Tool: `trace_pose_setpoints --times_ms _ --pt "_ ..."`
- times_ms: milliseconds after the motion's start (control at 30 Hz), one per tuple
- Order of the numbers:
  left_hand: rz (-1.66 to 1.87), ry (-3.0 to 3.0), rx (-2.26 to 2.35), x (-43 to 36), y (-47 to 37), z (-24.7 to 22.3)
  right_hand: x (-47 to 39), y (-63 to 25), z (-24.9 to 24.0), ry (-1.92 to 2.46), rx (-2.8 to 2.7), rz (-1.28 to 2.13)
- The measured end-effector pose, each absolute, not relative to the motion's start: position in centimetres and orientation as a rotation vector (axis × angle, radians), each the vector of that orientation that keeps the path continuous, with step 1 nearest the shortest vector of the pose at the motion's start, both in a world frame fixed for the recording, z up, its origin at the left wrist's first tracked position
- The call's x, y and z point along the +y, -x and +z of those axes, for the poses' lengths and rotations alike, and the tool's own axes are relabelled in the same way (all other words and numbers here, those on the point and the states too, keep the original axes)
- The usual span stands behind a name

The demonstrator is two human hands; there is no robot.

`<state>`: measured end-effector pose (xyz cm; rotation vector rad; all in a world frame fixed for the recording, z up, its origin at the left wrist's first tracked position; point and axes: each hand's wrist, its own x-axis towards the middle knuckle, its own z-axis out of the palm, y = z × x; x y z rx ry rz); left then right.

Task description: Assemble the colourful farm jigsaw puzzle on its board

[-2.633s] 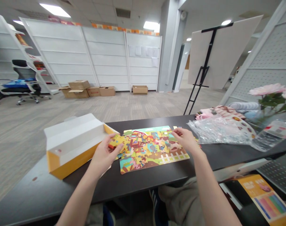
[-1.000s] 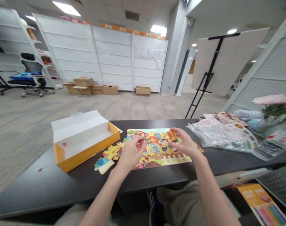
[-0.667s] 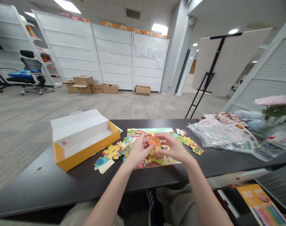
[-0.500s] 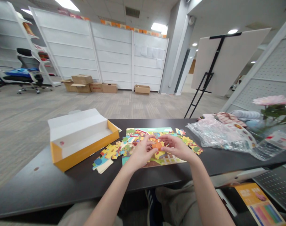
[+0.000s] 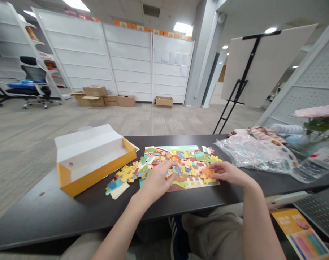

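Colourful jigsaw pieces (image 5: pixel 184 164) lie in a loose heap over a printed picture board (image 5: pixel 180 187) on the dark table. My left hand (image 5: pixel 160 177) hovers at the left part of the heap, thumb and fingers apart, with nothing visible between them. At the heap's right side, my right hand (image 5: pixel 229 173) pinches an orange-and-yellow puzzle piece (image 5: pixel 207 173). More pieces (image 5: pixel 128 173) spread off the board to the left, a few turned with their pale backs up.
An open yellow box (image 5: pixel 99 177) with a white lid stands at the left. On the right, a clear plastic bag (image 5: pixel 251 153) lies near a vase of pink flowers (image 5: pixel 314 112). Below the table's right edge is a yellow printed box (image 5: pixel 302 231).
My right hand has moved right with the orange piece, away from my left hand. Both hands were together around it before. My left hand has shifted slightly left and no longer touches it.
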<state>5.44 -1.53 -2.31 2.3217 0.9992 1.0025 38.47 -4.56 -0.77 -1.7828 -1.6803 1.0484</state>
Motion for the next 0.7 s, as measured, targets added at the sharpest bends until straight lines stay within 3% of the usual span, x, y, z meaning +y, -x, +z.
trace_pose_setpoints --times_ms 533,700 --pt "0.920 -2.442 1.025 -1.5 -5.5 -2.6 -4.2 -36.5 -0.7 2.007 -1.929 0.550" --pt "0.931 -2.440 1.028 -1.5 -5.5 -2.5 -4.4 -36.5 -1.0 1.975 -1.870 0.650"
